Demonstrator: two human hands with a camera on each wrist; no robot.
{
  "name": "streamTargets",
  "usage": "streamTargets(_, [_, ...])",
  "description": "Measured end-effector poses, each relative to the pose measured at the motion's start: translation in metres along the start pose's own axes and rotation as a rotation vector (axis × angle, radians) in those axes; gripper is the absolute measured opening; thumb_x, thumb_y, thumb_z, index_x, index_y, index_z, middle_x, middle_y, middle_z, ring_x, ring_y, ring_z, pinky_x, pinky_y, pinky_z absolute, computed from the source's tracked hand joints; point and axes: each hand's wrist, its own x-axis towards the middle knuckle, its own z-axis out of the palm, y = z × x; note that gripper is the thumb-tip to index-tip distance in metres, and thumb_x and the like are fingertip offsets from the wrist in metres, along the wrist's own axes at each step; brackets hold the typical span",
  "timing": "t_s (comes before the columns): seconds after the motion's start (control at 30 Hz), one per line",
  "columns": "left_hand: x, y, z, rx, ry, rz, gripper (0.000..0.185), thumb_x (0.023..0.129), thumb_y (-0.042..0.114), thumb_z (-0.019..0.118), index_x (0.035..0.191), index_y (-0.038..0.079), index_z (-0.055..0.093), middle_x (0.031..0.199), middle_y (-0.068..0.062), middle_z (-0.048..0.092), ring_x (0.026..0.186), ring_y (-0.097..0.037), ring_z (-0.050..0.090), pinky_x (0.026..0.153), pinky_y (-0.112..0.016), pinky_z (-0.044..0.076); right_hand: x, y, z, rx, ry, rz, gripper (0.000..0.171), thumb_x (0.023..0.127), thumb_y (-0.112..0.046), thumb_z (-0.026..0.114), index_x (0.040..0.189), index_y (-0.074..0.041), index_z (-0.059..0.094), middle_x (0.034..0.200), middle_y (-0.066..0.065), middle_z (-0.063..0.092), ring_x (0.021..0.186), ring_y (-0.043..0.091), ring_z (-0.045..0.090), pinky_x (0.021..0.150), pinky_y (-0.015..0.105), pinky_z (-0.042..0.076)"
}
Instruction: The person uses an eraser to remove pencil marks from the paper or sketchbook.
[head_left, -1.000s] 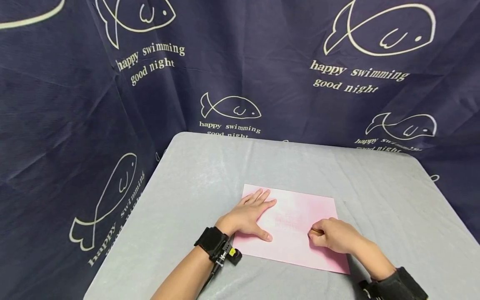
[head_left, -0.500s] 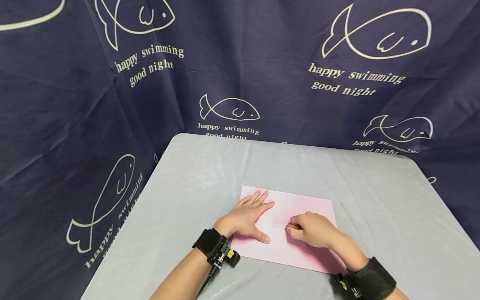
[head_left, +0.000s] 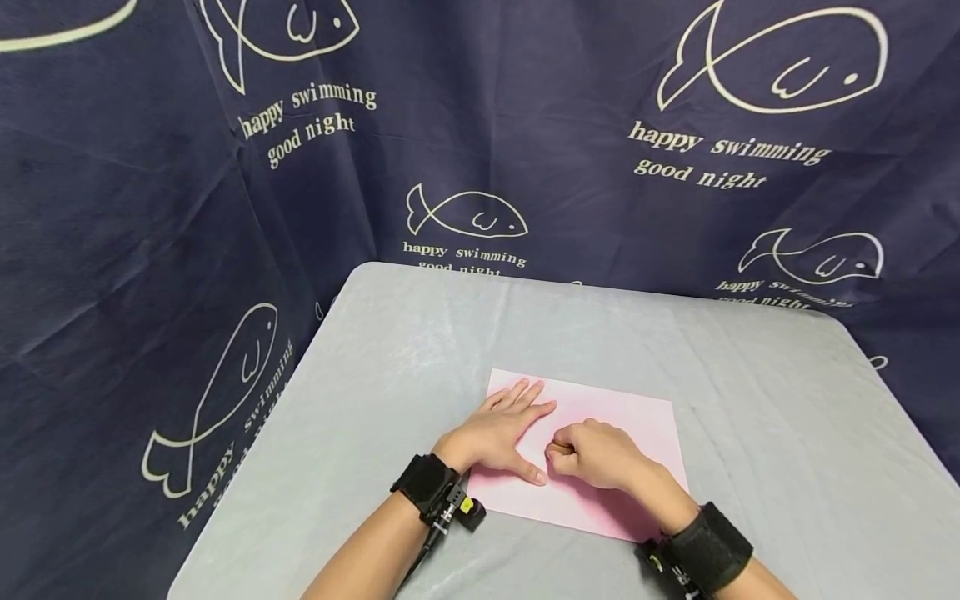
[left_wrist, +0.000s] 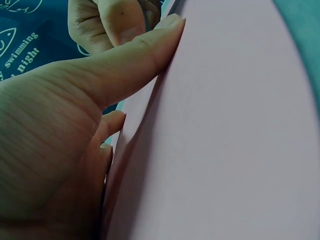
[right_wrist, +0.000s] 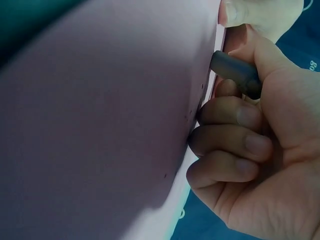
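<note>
Over the last second the right hand [head_left: 600, 457] has slid across the pink paper sheet [head_left: 622, 417] from its 3 o'clock side toward centre, now nearly touching the left thumb; the faint marks seen earlier on the sheet are no longer visible, which suggests rubbing-out is well along. The sheet lies on the grey table [head_left: 420, 333], at the near middle. The right hand, fingers curled, grips a small dark eraser-like stub [right_wrist: 235, 72] against the paper. The left hand [head_left: 498, 433] stays flat, fingers extended toward 1 o'clock, pressing the sheet down.
</note>
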Motion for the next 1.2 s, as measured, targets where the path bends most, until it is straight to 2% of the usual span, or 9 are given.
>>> streamTargets(0.27, [0.002,0.003,0.0,0.004,-0.002,-0.003,0.112,0.075,0.067,0.079,0.164,0.028,0.023,0.175,-0.001,0.0,0.162,-0.02,-0.005,0.132,-0.042,0.004,-0.008,0.004,-0.005,0.032,-0.008,0.078,0.036,0.089,-0.025,0.067,0.061,-0.027,0.044,0.057,-0.017,0.033,0.054,0.001,0.033,0.048,0.022,0.024])
streamTargets(0.47, [0.002,0.004,0.001,-0.004,0.0,-0.004,0.112,0.075,0.066,0.08,0.164,0.028,0.024,0.175,0.0,0.001,0.162,-0.019,-0.005,0.132,-0.041,0.004,-0.02,0.015,-0.007,0.045,-0.007,0.153,0.036,0.088,-0.025,0.065,0.059,-0.028,0.044,0.055,-0.017,0.032,0.053,0.001,0.029,0.048,0.022,0.02])
streamTargets(0.9, [0.002,-0.001,0.002,-0.008,0.005,-0.007,0.113,0.074,0.067,0.079,0.164,0.03,0.023,0.175,0.001,-0.001,0.162,-0.019,-0.006,0.132,-0.043,0.004,-0.055,0.04,-0.018,0.032,0.035,0.201,0.04,0.087,-0.025,0.064,0.059,-0.027,0.035,0.056,-0.017,0.024,0.054,0.0,0.022,0.052,0.021,0.013])
streamTargets(1.2, [0.002,0.0,0.001,-0.002,0.002,-0.005,0.113,0.074,0.067,0.08,0.164,0.03,0.023,0.175,0.0,0.0,0.162,-0.02,-0.005,0.132,-0.043,0.004,-0.065,0.045,-0.021,-0.002,0.046,0.219,0.041,0.086,-0.024,0.063,0.06,-0.027,0.032,0.057,-0.017,0.023,0.055,0.0,0.021,0.053,0.021,0.013])
